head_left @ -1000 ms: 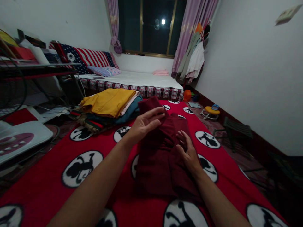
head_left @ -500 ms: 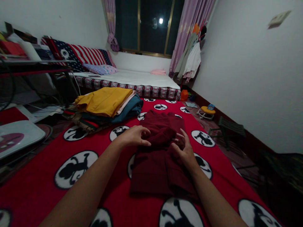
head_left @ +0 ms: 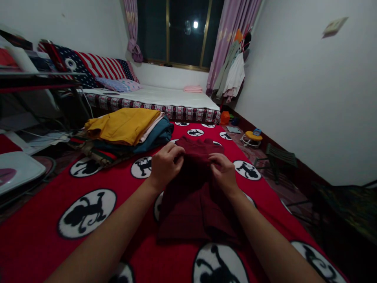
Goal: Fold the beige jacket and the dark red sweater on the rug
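A dark maroon garment [head_left: 188, 212] lies on the red blanket [head_left: 141, 220], its near part spread flat and its far part gathered. My left hand [head_left: 167, 163] pinches the cloth at the left side of a raised fold. On the right side of that same fold, my right hand [head_left: 222, 171] has its thumb and fingers closed on the fabric. Between the two hands the cloth is lifted a little and stretched across. What kind of garment it is cannot be made out for certain.
A stack of folded clothes, a yellow garment [head_left: 123, 125] on top, sits at the left. Beyond stands a bed [head_left: 165, 96] under the window. Along the right wall are a yellow-topped stool [head_left: 253, 136] and a dark folding stool [head_left: 278, 157]. A cluttered desk [head_left: 35, 80] is at far left.
Both hands have closed on the maroon garment, where before their fingers were apart. The fold between them is now raised and pulled straight. The view has shifted slightly to the right.
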Action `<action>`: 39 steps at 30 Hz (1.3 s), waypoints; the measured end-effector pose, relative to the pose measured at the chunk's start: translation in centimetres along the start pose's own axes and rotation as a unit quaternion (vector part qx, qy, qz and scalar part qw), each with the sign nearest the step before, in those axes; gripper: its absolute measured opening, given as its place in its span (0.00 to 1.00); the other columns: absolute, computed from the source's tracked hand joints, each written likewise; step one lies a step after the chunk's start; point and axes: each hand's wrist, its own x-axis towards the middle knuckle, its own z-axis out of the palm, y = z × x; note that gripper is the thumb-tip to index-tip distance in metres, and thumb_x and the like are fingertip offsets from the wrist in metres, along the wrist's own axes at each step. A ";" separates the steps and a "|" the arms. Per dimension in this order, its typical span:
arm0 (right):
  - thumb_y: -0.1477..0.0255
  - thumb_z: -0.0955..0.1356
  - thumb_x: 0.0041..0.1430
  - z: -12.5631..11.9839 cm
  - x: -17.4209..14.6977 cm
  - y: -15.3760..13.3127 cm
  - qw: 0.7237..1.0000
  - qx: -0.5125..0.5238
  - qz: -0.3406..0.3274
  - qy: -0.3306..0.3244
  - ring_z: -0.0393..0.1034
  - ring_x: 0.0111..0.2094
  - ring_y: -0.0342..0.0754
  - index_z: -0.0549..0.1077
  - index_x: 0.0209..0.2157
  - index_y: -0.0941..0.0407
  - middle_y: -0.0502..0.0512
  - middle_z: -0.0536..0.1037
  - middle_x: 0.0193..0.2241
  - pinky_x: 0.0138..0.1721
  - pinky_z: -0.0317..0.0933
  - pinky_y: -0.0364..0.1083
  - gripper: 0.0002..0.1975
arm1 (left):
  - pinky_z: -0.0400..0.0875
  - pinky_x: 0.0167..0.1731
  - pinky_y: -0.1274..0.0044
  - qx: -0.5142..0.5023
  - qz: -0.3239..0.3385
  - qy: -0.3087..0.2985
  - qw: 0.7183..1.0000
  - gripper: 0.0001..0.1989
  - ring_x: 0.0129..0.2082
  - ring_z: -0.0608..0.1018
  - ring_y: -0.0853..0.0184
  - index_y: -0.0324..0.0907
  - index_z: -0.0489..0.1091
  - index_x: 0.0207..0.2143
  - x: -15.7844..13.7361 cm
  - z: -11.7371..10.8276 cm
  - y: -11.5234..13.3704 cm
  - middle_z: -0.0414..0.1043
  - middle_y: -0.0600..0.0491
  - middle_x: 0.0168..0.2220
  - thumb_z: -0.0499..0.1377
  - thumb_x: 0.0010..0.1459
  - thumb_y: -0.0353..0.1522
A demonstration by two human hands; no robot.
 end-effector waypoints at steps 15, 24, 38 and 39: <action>0.54 0.68 0.47 -1.1 -2.3 6.4 0.924 0.078 0.350 0.135 0.73 0.35 0.50 0.67 0.49 0.55 0.60 0.73 0.44 0.26 0.67 0.45 0.30 | 0.61 0.27 0.76 0.117 -0.158 -0.396 0.897 0.15 0.33 0.78 0.59 0.44 0.76 0.27 -0.1 0.0 -1.9 0.78 0.47 0.30 0.54 0.58 0.41; 0.67 0.66 0.52 -0.4 -1.4 5.9 0.984 -0.127 0.121 0.038 0.67 0.49 0.56 0.75 0.41 0.57 0.62 0.74 0.45 0.54 0.59 0.56 0.15 | 0.68 0.42 0.74 0.009 -0.143 -0.291 0.946 0.16 0.43 0.76 0.59 0.43 0.74 0.46 -1.3 3.0 -4.7 0.74 0.46 0.42 0.61 0.54 0.34; 0.56 0.66 0.53 1.0 -0.5 7.3 0.969 -0.085 0.195 0.125 0.70 0.32 0.51 0.72 0.32 0.56 0.56 0.77 0.30 0.37 0.62 0.49 0.16 | 0.70 0.39 0.75 -0.093 -0.097 -0.157 0.979 0.07 0.36 0.75 0.66 0.41 0.76 0.30 -2.6 4.4 -4.4 0.73 0.51 0.34 0.58 0.52 0.24; 0.56 0.66 0.52 0.8 -0.5 7.4 0.962 -0.067 0.212 0.157 0.69 0.31 0.51 0.72 0.31 0.56 0.56 0.76 0.29 0.37 0.62 0.48 0.17 | 0.69 0.39 0.75 -0.104 -0.106 -0.144 0.978 0.08 0.35 0.76 0.66 0.40 0.76 0.29 -2.4 4.2 -4.4 0.74 0.51 0.33 0.57 0.52 0.24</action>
